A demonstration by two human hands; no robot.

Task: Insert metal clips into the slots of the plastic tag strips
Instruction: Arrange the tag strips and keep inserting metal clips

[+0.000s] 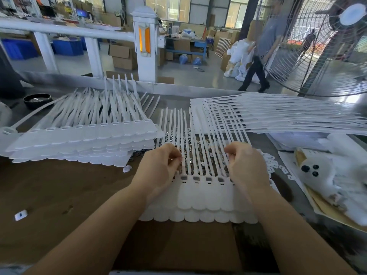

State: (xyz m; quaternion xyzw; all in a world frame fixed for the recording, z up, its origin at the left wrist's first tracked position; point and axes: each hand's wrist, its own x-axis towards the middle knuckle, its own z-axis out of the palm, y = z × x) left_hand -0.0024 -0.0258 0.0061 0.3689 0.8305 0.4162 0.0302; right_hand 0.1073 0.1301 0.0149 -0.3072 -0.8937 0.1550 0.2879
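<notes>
On the workbench [59, 187], the tag strip [200, 197] lies under both hands [158, 169].

Bare tabletop [59, 191] lies left; strip stacks [83, 139] crowd behind.

The scene is lit brightly and evenly by daylight from the windows [176, 8] far beyond the hands; those panes are blown out to near white. Soft, faint shadows are cast on the tabletop [59, 187] under the left hand [158, 171] and right hand [246, 169]. Strong wide-angle distortion is seen: the rail [65, 31] is bowed and the edges are stretched. The walking person [262, 46] and the fan [325, 46], beyond and right of the hands, are smeared by motion blur. Detail in the white strips [200, 187] is washed out by glare.
</notes>
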